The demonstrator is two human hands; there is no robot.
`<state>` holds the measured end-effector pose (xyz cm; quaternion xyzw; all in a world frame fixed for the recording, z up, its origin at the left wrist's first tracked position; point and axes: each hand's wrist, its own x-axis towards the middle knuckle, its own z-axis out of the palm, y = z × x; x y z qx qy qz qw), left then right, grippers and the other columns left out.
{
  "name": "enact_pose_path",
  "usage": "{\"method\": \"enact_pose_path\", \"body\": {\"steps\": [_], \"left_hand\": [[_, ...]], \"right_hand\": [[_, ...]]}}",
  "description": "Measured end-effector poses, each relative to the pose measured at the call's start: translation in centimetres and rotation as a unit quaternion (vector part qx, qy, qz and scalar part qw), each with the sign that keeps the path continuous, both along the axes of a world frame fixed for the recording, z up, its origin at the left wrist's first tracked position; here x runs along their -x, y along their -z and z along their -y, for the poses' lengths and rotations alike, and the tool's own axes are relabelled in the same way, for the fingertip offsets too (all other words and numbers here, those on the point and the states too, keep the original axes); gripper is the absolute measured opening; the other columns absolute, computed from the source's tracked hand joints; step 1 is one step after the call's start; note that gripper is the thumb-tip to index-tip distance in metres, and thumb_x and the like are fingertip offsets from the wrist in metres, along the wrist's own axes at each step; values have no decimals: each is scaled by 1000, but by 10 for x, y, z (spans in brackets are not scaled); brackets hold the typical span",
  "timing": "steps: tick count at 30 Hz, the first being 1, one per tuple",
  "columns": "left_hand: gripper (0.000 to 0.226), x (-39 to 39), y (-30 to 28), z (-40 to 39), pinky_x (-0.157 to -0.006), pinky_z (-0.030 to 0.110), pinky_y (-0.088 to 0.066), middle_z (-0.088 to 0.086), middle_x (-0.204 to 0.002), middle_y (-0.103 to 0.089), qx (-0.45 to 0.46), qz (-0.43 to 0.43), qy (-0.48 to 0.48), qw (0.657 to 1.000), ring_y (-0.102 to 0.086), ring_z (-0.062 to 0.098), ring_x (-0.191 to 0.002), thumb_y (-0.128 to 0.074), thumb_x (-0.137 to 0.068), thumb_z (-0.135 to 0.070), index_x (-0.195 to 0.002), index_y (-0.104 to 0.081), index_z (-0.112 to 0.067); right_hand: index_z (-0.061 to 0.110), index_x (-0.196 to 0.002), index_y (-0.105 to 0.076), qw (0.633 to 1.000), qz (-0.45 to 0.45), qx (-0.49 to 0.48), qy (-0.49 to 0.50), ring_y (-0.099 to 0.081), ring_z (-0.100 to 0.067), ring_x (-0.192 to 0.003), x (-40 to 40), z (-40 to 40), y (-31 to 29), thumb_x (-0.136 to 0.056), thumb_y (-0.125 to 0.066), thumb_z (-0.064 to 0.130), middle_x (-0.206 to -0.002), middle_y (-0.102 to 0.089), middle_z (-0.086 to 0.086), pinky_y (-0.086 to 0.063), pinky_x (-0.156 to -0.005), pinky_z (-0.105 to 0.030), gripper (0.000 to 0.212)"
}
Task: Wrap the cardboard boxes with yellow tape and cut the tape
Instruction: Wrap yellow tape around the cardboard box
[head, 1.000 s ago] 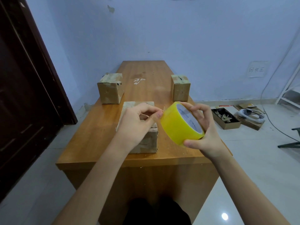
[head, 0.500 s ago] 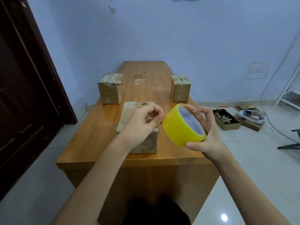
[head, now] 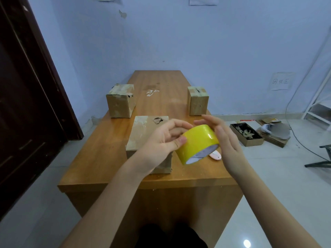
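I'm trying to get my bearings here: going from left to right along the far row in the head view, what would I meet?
Dark door → left cardboard box → tape scrap on the table → right cardboard box → tray of scraps on the floor → white rack.

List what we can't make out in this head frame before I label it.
- Free end of the yellow tape roll: head view, not discernible; left hand covers that side.
- Near cardboard box: front right part hidden by the left hand and roll.
- Pink object on the table: mostly hidden by roll and right hand; type unclear.
- Wall note: writing too small.
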<state>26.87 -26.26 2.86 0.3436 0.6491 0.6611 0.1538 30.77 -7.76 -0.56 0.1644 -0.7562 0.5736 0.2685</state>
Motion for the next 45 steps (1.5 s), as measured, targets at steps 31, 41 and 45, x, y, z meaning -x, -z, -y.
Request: {"method": "enact_pose_path", "body": {"steps": [31, 41, 45], "left_hand": [[33, -8, -12, -14, -56, 10, -34, -19, -57, -44, 151, -118, 48, 980, -40, -2, -58, -26, -99, -3, -76, -48, -14], [35, -7, -9, -9, -82, 31, -45, 4, -84, -59, 159, -54, 65, 984, -55, 18, -84, -30, -89, -31, -94, -59, -12], [32, -7, -13, -8, -63, 15, -38, -14, -61, -51, 152, -56, 43, 986, -47, 0, -62, -29, -98, -17, -78, -54, -14]], "right_hand": [[9, -60, -49, 1000, -21, 17, 9, -36, -26, -52, 14, -5, -7, -72, -46, 34, -57, -39, -19, -29, -51, -27, 28], [13, -57, -48, 998, -1, 55, -8, -37, -21, -54, 14, -1, -4, -70, -47, 36, -56, -38, -19, -29, -52, -27, 27], [10, -59, -48, 999, -10, 43, -5, -36, -21, -54, 13, 2, -4, -72, -46, 36, -57, -38, -21, -29, -52, -27, 29]]}}
